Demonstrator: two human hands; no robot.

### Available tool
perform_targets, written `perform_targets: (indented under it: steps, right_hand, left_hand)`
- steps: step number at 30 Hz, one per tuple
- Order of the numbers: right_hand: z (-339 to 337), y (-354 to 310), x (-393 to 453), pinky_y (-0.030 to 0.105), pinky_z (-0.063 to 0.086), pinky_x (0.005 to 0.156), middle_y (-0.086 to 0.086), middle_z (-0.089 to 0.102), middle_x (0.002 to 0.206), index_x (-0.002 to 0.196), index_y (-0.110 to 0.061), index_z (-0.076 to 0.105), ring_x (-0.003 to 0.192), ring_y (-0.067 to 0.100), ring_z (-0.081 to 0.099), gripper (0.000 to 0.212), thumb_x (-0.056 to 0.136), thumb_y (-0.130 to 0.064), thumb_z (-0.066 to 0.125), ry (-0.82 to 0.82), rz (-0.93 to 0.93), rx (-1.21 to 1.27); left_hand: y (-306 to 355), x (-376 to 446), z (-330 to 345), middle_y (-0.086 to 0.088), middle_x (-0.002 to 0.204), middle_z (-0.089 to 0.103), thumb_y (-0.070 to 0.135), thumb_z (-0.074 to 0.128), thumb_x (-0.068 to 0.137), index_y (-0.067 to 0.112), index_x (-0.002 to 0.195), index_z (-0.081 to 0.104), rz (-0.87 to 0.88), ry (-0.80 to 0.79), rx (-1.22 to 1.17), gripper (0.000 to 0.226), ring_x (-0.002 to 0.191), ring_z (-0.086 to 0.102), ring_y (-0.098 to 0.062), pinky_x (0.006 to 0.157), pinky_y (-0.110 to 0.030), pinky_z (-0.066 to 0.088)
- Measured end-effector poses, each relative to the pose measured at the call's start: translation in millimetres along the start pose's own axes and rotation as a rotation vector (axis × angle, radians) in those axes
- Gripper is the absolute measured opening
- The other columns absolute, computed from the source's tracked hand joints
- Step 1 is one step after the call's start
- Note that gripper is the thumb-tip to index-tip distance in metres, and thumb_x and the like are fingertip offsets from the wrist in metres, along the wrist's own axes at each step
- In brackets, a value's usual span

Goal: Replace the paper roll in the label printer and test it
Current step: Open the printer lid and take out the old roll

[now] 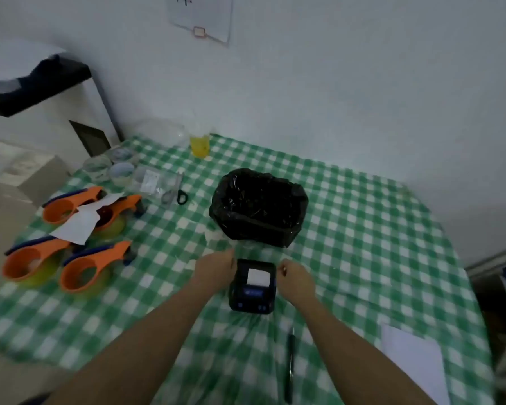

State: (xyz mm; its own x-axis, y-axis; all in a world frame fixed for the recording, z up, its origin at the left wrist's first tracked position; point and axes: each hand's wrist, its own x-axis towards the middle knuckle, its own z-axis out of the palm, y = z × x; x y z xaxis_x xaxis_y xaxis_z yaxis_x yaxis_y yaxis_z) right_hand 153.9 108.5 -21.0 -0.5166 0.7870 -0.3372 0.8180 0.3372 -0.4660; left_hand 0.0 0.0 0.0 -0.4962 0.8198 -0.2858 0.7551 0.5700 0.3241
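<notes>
A small black label printer point(251, 285) stands on the green checked tablecloth point(362, 229), with white paper point(258, 276) showing in its top and a blue panel on its near face. My left hand point(215, 268) rests against the printer's left side, its fingers hidden behind the body. My right hand point(294, 277) is just right of the printer with its fingers curled; I cannot make out whether it touches the printer or holds anything. The frame is blurred.
A bin lined with a black bag point(259, 207) stands just behind the printer. Several orange tape dispensers point(67, 252) and a white sheet lie at the left. Scissors point(179, 194), glass jars and a yellow cup point(199, 145) are farther back. A pen point(289, 363) and paper point(412, 358) lie near.
</notes>
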Motion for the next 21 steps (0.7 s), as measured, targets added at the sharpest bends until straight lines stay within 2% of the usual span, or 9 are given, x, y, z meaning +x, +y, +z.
perform_targets:
  steps: [2,4,9,12,16,18,21]
  right_hand:
    - [5,6,1,0.030,0.044,0.065,0.013,0.069,0.095,0.098,-0.008,0.062,0.085,0.029,0.063,0.022,0.091,-0.017,0.043,-0.007,0.033,0.005]
    - [11,12,0,0.030,0.044,0.065,0.013,0.069,0.094,0.096,-0.008,0.062,0.080,0.028,0.061,0.021,0.092,-0.019,0.045,-0.033,0.072,0.029]
    - [21,23,5,0.027,0.040,0.063,0.008,0.063,0.080,0.093,-0.009,0.063,0.071,0.020,0.055,0.020,0.092,-0.023,0.049,-0.047,0.152,0.125]
    - [25,27,12,0.028,0.042,0.064,0.006,0.064,0.082,0.092,-0.009,0.066,0.074,0.022,0.058,0.020,0.091,-0.025,0.055,-0.070,0.176,0.216]
    - [27,31,21,0.037,0.053,0.073,0.008,0.066,0.076,0.069,-0.014,0.062,0.077,0.028,0.066,0.019,0.084,-0.025,0.067,-0.111,0.256,0.361]
    - [25,33,25,0.036,0.053,0.067,0.009,0.063,0.067,0.060,-0.015,0.060,0.063,0.024,0.063,0.024,0.081,-0.019,0.072,-0.135,0.330,0.442]
    - [20,32,31,0.022,0.049,0.043,0.011,0.056,0.053,0.058,-0.006,0.060,0.042,0.014,0.053,0.023,0.077,-0.003,0.073,-0.187,0.438,0.610]
  left_hand:
    - [-2,2,7,-0.020,0.101,0.065,0.026,0.035,0.096,0.003,0.103,0.050,-0.020,-0.015,0.014,0.029,0.089,0.061,-0.037,0.074,-0.040,0.047]
    - [-4,0,16,-0.019,0.104,0.065,0.026,0.034,0.096,0.004,0.108,0.049,-0.024,-0.050,0.007,0.029,0.092,0.062,-0.036,0.075,-0.040,0.047]
    - [-8,0,33,-0.014,0.108,0.065,0.025,0.033,0.097,0.009,0.117,0.048,-0.036,-0.091,-0.057,0.030,0.095,0.063,-0.032,0.068,-0.032,0.038]
    - [-9,-1,39,-0.015,0.103,0.066,0.026,0.034,0.097,0.008,0.114,0.048,-0.044,-0.095,-0.083,0.029,0.092,0.063,-0.032,0.065,-0.030,0.036]
    - [-13,-2,47,-0.017,0.096,0.067,0.028,0.038,0.095,0.007,0.105,0.050,-0.072,-0.094,-0.119,0.026,0.086,0.063,-0.034,0.065,-0.034,0.041]
    - [-14,-2,49,-0.018,0.093,0.067,0.027,0.039,0.095,0.007,0.103,0.052,-0.071,-0.093,-0.125,0.026,0.084,0.063,-0.035,0.065,-0.035,0.043]
    - [-13,-2,50,-0.016,0.089,0.067,0.028,0.038,0.095,0.009,0.102,0.051,-0.067,-0.088,-0.128,0.024,0.081,0.063,-0.033,0.063,-0.034,0.042]
